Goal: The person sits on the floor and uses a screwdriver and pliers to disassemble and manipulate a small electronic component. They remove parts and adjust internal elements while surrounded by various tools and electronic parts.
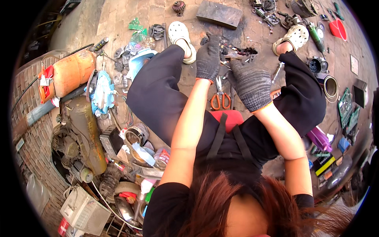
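My left hand [208, 59] wears a dark grey knit glove, its fingers curled over something small and dark among scraps [233, 51] on the ground; what it grips is hidden. To its right, my right hand [249, 85], in a matching glove, is closed with fingertips pointing at those scraps; I cannot make out what it holds. Orange-handled scissors [220, 101] lie blades forward between my wrists, beside a long dark bar [232, 100]. Just beyond my hands is a dark, ragged patch [248, 51] in the paving. A pliers-like metal tool [277, 73] lies right of my right hand.
A metal block [219, 14] sits ahead. Left are an orange gas cylinder [73, 75], a rusty tank [87, 130] and cluttered parts. Right are a green grinder [316, 35], red container [337, 29], circuit boards [345, 106] and cans [329, 87]. My clogged feet [179, 39] flank the work area.
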A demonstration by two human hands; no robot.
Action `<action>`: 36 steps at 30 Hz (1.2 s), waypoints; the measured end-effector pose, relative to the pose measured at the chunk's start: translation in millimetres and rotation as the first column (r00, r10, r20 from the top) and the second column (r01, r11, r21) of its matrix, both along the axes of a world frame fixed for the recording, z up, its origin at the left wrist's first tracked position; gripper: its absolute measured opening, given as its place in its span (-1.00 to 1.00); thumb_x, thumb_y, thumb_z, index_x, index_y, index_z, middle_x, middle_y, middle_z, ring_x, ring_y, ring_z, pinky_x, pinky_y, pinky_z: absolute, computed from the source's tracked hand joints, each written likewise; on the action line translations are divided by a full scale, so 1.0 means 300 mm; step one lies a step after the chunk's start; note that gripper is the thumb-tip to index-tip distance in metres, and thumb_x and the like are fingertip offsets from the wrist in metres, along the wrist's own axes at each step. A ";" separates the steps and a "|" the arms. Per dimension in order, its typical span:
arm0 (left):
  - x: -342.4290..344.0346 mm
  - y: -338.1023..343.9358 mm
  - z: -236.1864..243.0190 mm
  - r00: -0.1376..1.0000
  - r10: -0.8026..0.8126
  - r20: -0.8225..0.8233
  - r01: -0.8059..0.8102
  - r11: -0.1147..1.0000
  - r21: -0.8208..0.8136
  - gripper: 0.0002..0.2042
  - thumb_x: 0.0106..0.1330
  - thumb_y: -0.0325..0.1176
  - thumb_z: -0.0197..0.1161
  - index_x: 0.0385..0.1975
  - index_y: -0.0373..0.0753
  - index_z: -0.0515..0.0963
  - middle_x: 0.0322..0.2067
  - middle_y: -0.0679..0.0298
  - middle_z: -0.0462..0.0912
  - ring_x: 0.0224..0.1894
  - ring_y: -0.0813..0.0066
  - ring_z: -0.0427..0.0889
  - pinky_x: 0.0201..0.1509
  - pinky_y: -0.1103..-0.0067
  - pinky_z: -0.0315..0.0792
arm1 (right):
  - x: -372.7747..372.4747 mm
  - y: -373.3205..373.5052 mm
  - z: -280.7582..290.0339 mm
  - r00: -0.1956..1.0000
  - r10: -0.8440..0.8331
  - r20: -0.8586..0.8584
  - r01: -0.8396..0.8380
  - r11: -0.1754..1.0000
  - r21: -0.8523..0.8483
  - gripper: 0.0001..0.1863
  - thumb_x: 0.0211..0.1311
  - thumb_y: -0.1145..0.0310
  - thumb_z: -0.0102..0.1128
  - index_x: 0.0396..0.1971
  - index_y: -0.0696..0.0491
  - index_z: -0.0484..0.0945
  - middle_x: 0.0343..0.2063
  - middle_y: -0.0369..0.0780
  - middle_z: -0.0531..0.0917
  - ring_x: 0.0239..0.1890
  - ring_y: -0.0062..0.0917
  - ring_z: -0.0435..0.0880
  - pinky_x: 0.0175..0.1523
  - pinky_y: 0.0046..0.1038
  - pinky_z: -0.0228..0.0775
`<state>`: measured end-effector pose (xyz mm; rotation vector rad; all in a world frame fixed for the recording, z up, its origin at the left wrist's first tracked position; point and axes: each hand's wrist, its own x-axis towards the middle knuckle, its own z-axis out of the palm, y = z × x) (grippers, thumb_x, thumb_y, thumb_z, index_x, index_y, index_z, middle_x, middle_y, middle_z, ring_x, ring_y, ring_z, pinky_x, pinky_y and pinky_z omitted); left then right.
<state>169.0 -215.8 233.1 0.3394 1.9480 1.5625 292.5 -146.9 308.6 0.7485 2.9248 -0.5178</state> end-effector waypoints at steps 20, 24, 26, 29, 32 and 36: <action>-0.013 0.016 -0.028 0.918 0.159 0.363 -0.179 0.984 0.021 -0.51 0.35 0.11 -0.05 -0.50 -0.23 0.51 -0.69 0.35 0.50 -0.73 0.62 0.43 -0.74 0.67 0.27 | 0.011 0.041 -0.099 0.966 -0.235 -0.112 0.162 0.881 -0.445 -0.70 0.03 0.16 0.19 -0.37 0.08 0.57 -0.44 -0.09 0.64 -0.35 -0.21 0.63 -0.23 -0.27 0.44; -0.025 0.009 0.050 0.867 0.057 0.495 -0.068 0.998 0.005 -0.46 0.32 0.17 -0.05 -0.43 -0.26 0.55 -0.57 0.26 0.60 -0.68 0.57 0.54 -0.68 0.69 0.37 | 0.023 0.075 -0.093 0.957 -0.225 -0.181 0.108 0.861 -0.498 -0.71 -0.01 0.20 0.24 -0.40 0.12 0.57 -0.46 -0.08 0.63 -0.38 -0.23 0.62 -0.26 -0.29 0.43; -0.016 0.005 0.070 0.898 0.062 0.436 -0.048 0.998 -0.043 -0.46 0.30 0.19 -0.03 -0.52 -0.23 0.56 -0.69 0.32 0.54 -0.77 0.61 0.41 -0.77 0.68 0.18 | 0.006 0.081 -0.039 0.980 -0.136 -0.145 0.063 0.903 -0.425 -0.73 -0.01 0.23 0.26 -0.41 0.14 0.54 -0.49 -0.08 0.61 -0.40 -0.20 0.61 -0.29 -0.28 0.41; -0.011 -0.001 0.078 0.932 0.056 0.358 -0.032 0.997 -0.074 -0.45 0.27 0.21 -0.02 -0.56 -0.22 0.57 -0.76 0.36 0.49 -0.81 0.64 0.34 -0.82 0.68 0.09 | 0.005 0.050 0.010 0.991 -0.109 -0.074 0.084 0.956 -0.281 -0.73 -0.01 0.23 0.26 -0.40 0.12 0.54 -0.49 -0.08 0.60 -0.40 -0.17 0.60 -0.30 -0.25 0.41; -0.006 0.012 0.043 0.954 0.104 0.280 -0.063 0.987 -0.151 -0.42 0.26 0.24 -0.04 -0.52 -0.24 0.56 -0.73 0.34 0.50 -0.82 0.63 0.33 -0.83 0.68 0.07 | 0.008 0.073 -0.006 0.976 -0.123 -0.178 0.052 0.931 -0.360 -0.73 0.01 0.18 0.20 -0.41 0.09 0.55 -0.50 -0.06 0.61 -0.41 -0.18 0.62 -0.28 -0.24 0.44; -0.071 -0.033 -0.023 0.597 -0.157 0.787 -0.168 0.934 0.314 -0.44 0.32 0.18 -0.10 -0.32 -0.31 0.50 -0.62 0.25 0.56 -0.79 0.53 0.41 -0.87 0.70 0.12 | 0.010 0.124 0.039 0.893 -0.381 -0.238 0.082 0.660 -0.747 -0.69 -0.05 0.27 0.32 -0.34 0.16 0.57 -0.49 -0.17 0.61 -0.40 -0.48 0.60 -0.21 -0.47 0.43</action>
